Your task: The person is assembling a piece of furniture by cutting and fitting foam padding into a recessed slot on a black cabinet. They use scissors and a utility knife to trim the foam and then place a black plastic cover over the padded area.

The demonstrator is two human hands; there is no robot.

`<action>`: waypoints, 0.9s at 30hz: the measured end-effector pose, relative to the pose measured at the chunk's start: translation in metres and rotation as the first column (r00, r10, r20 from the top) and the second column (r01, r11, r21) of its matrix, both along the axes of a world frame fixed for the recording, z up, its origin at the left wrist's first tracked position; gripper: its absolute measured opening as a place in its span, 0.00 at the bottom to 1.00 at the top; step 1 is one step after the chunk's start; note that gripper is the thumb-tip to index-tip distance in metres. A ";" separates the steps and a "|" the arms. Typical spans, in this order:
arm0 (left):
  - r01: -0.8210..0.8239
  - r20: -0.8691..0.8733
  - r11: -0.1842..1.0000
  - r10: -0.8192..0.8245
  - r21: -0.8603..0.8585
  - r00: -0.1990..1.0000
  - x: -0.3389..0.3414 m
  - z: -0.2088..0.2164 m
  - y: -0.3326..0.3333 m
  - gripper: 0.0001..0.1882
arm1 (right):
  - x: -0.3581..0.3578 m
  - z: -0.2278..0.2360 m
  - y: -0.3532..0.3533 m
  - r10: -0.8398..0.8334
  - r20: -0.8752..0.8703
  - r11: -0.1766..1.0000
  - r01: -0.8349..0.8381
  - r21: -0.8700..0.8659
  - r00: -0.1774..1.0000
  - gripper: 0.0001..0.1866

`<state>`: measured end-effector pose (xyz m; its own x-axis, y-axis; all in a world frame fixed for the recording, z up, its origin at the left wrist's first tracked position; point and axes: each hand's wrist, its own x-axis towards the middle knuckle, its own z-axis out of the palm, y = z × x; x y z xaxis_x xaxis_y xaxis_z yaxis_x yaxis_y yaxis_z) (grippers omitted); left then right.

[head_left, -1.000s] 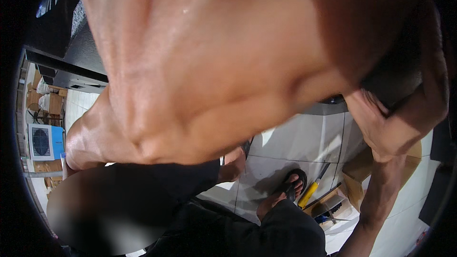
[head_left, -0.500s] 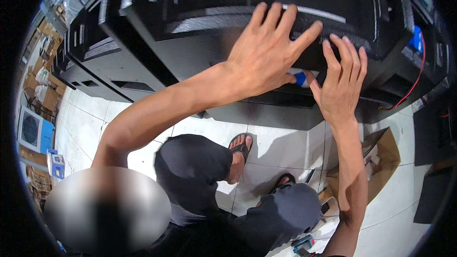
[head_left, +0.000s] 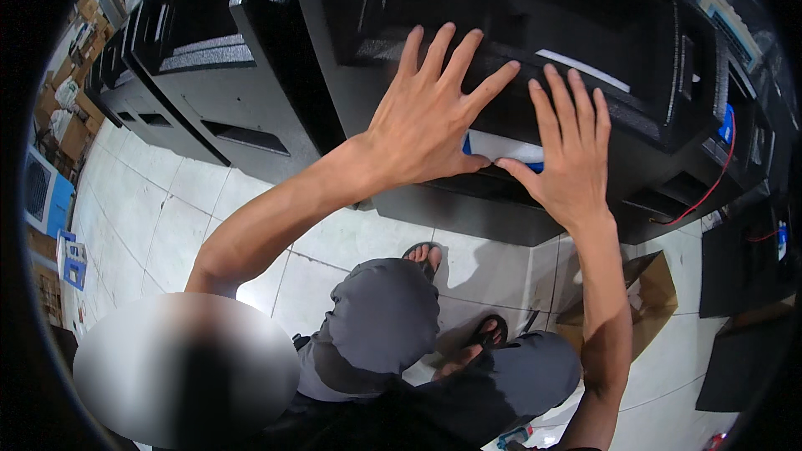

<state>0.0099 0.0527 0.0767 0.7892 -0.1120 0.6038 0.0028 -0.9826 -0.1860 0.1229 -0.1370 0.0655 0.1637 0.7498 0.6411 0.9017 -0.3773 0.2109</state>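
Note:
A large black box-like cabinet with a recessed upper face stands before me. On its edge, a white-and-blue label-like piece shows between my hands; part of it is covered by them. My left hand lies with fingers spread on the cabinet, its thumb at the lower left of the piece. My right hand rests opposite, fingers extended over the cabinet edge and thumb at the lower right part. The two thumbs nearly meet. A narrow white strip sits just beyond the right fingertips.
Similar black cabinets stand in a row to the left. A red wire hangs at the right. An open cardboard box is on the tiled floor near my right forearm, with black panels farther right.
The right fingers have straightened and flattened against the cabinet. More of the white-and-blue piece is exposed between my hands. The whole view has shifted a little.

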 end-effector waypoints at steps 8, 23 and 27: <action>-0.030 0.042 0.999 0.029 0.017 0.999 0.003 -0.004 0.000 0.54 | -0.011 -0.010 0.017 -0.004 -0.099 0.982 0.023 0.187 0.995 0.49; -0.007 -0.010 0.992 0.008 0.129 1.000 0.011 0.012 0.003 0.48 | 0.005 -0.020 0.011 0.070 -0.091 0.981 -0.052 0.186 0.993 0.49; -0.006 -0.044 0.993 0.011 0.122 0.999 0.013 0.014 0.004 0.48 | 0.002 -0.017 0.014 0.039 -0.091 0.982 -0.021 0.190 0.995 0.49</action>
